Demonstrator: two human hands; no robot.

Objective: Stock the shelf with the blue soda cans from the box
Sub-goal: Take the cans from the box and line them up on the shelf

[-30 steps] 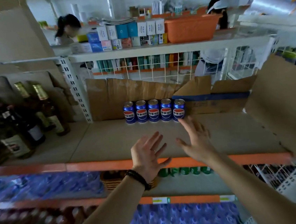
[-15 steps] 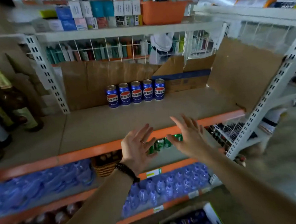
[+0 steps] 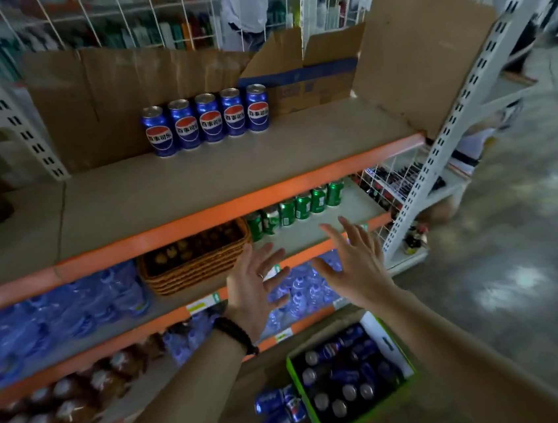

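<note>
left hand (image 3: 255, 289): we're holding it out with fingers spread, gripping nothing, in front of the lower shelves.
right hand (image 3: 357, 265): we're keeping it wide open too, empty, beside the left, well above the box.
shelf (image 3: 198, 182): we're seeing five blue soda cans (image 3: 208, 120) standing upright in a row at the back, touching side by side; bare board in front and to the right.
box (image 3: 353, 375): we're seeing it sitting on the floor below our hands, green-rimmed, holding more cans, some upright, some lying.
loose cans (image 3: 279, 411): lying on their sides just left of the box, touching it.
risk: we're judging that reaching down fast could be knocking the loose ones rolling; grabbing two at once risks dropping one; a hard set-down could be toppling the row.
</note>
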